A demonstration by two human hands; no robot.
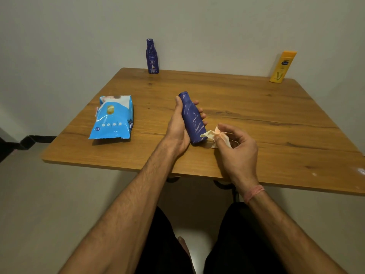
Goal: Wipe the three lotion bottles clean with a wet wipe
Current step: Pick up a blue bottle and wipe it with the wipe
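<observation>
At the far left of your table (256,115) lies the wipes pack (113,118), blue and white, flat on the wood with its near edge lifted a little off the surface. Behind it and to the right, a dark blue bottle (152,56) stands upright at the table's back edge, close to the wall.

Your left hand (178,128) is closed around a second blue bottle (192,117), thumb along its left side and fingertips showing past its right side. This bottle is tilted, cap end pointing away from you and slightly left, base toward you near your palm. Pale streaks show along its body. Whether its base rests on the wood or is held just above it, I cannot tell.

Just right of that base, your right hand (236,144) pinches a crumpled wipe (214,135) between thumb and fingertips, the other fingers curled in. The wipe's left edge touches the bottle's lower right side. A pink band sits on your right wrist.

At the far right back corner, the yellow bottle (282,66) stands upright, well apart from both hands and from the other standing bottle.
</observation>
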